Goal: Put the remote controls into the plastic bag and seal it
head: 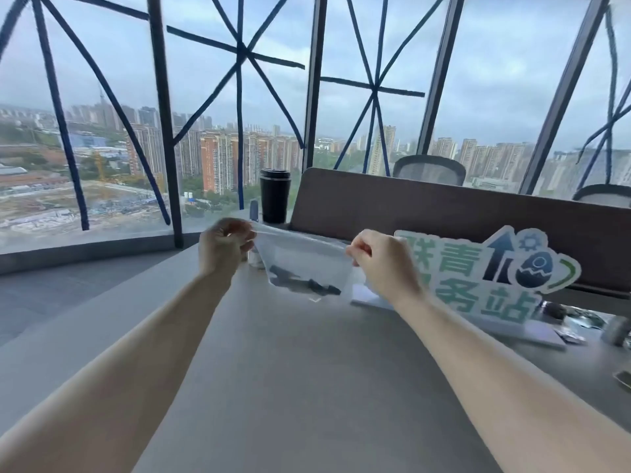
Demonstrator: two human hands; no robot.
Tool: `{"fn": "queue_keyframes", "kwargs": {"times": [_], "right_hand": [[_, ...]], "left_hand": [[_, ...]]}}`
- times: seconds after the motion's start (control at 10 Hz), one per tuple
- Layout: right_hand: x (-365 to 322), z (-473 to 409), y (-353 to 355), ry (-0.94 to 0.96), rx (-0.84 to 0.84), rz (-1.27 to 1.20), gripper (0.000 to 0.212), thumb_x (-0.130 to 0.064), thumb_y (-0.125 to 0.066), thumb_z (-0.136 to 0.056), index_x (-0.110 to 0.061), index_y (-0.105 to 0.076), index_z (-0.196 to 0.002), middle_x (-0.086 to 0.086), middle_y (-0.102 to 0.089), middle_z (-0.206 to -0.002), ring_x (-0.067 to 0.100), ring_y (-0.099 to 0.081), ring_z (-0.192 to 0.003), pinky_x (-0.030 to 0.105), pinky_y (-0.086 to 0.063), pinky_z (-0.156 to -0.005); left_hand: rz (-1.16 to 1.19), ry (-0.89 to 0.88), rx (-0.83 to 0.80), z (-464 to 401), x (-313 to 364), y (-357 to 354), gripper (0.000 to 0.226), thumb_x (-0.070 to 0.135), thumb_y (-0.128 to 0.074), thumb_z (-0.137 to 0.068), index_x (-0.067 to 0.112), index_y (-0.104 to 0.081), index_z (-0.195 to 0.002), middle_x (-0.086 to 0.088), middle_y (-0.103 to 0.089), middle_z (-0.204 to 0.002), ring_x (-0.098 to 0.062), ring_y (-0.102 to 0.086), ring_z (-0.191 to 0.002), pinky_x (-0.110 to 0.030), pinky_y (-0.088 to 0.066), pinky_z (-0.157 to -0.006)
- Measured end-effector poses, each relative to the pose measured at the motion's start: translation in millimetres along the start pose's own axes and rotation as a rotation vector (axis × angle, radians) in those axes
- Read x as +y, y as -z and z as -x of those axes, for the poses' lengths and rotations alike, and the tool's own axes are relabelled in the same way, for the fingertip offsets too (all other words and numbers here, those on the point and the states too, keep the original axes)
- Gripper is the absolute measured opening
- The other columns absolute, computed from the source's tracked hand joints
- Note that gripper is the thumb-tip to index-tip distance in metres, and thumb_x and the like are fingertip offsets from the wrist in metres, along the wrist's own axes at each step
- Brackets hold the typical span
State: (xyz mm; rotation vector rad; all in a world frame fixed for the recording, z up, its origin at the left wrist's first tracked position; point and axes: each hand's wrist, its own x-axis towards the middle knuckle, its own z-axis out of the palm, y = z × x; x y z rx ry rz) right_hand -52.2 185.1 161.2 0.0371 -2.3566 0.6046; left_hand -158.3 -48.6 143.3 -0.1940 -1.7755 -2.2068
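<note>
From the head view, your left hand (223,242) at ten o'clock and right hand (382,259) at two o'clock each pinch a top corner of the plastic bag (304,257), fingers clamped on its rim, holding it stretched above the table (290,353). Dark remote controls (304,283) lie blurred at the bag's bottom, toward six o'clock of your fingertips.

Clear plastic bag (304,257) holds dark remote controls (304,283); grey table (290,370), black tumbler (275,196), green-and-blue sign (478,268).

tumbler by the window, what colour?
Black, lid included; the tumbler shows best in the head view.
</note>
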Motion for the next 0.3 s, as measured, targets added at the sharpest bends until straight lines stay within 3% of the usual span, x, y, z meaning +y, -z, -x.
{"fn": "queue_keyframes", "kwargs": {"times": [0.1,0.2,0.3], "right_hand": [[13.6,35.9,-37.8,-0.056,-0.186,0.041,0.014,-0.022,-0.066,-0.087,-0.015,-0.071,-0.075,0.004,-0.075,-0.072,0.026,-0.066,-0.069,0.034,-0.053,-0.062],[13.5,70.7,-60.6,-0.108,-0.393,0.015,0.013,-0.023,-0.065,-0.087,-0.016,-0.075,-0.083,0.002,-0.076,-0.083,0.023,-0.066,-0.079,0.028,-0.044,-0.064],[10.6,97.8,-52.9,-0.175,-0.444,-0.118,0.019,-0.031,-0.067,-0.088,-0.019,-0.075,-0.100,-0.003,-0.076,-0.088,0.010,-0.067,-0.077,0.028,-0.049,-0.075]], "left_hand": [[-0.029,0.077,-0.004,7.5,-48.3,28.3,0.017,-0.001,-0.059,-0.086,0.009,-0.066,-0.075,-0.013,-0.065,-0.083,-0.024,-0.062,-0.080,-0.020,-0.058,-0.070],[-0.113,0.173,-0.012,26.5,-82.2,50.3,0.010,0.002,-0.059,-0.087,-0.004,-0.065,-0.092,-0.015,-0.062,-0.082,-0.020,-0.060,-0.075,-0.018,-0.055,-0.068],[-0.242,0.217,0.013,47.4,-100.3,73.9,0.022,0.002,-0.058,-0.087,-0.009,-0.064,-0.104,-0.014,-0.063,-0.081,-0.021,-0.058,-0.074,-0.030,-0.053,-0.076]]}}
